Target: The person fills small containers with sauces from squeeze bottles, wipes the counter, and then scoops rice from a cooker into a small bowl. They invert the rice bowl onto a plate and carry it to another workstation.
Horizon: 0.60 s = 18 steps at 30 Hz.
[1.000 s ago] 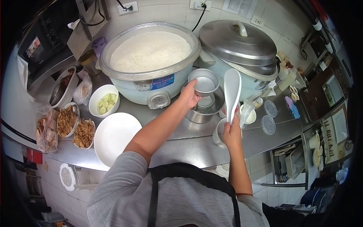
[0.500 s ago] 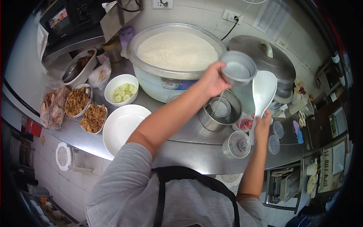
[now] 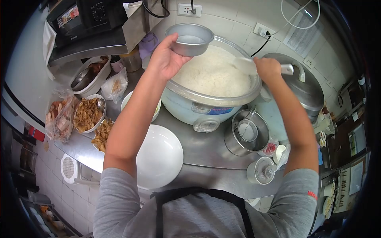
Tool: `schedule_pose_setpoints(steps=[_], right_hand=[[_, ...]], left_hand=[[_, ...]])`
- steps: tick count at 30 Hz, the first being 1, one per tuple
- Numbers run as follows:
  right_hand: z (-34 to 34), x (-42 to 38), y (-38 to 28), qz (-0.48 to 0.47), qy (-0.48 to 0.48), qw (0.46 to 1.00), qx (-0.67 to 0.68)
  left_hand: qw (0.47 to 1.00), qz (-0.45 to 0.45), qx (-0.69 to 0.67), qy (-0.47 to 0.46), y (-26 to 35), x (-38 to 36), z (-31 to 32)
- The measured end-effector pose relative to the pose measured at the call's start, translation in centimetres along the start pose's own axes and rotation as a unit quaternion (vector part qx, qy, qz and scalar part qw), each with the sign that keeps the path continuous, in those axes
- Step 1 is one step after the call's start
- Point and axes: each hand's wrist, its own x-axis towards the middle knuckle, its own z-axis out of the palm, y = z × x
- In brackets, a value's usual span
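Note:
My left hand (image 3: 168,59) grips a small round metal bowl (image 3: 190,47) by its side, holding it above the left part of a big rice cooker (image 3: 198,109). White cooked rice (image 3: 214,73) fills the cooker. In my right hand (image 3: 268,69) is a white rice paddle (image 3: 247,66), its blade low over the rice on the right side and its handle end sticking out past my fist. A large white plate (image 3: 160,158) sits on the steel counter below my left forearm. To the right of the cooker stands a metal pot (image 3: 232,141) with a smaller cup inside.
Bowls of brown fried pieces (image 3: 88,115) and a bag of meat (image 3: 59,119) lie at the left. A microwave (image 3: 87,23) is on a shelf behind them. A large domed lid (image 3: 305,93) rests right of the cooker, and a small metal container (image 3: 260,170) stands near the counter edge.
My left hand has carried the metal bowl left and up over the cooker. My right hand has brought the rice paddle from the right counter side to over the rice. The view has shifted.

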Motion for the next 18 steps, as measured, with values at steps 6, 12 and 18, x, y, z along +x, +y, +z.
schedule_pose_setpoints(steps=[6, 12, 18], right_hand=[[-1.5, 2.1, 1.0, -0.167, -0.059, 0.977, -0.118], [-3.2, 0.5, 0.1, -0.219, -0.087, 0.970, -0.064], [-1.2, 0.1, -2.5, -0.201, -0.164, 0.949, 0.180]], left_hand=[[1.000, -0.019, -0.007, -0.004, 0.1, 0.3, -2.4], [1.000, -0.019, -0.010, -0.010, 0.3, 0.7, -3.2], [1.000, -0.022, 0.000, 0.000, 1.2, 0.9, -4.8]])
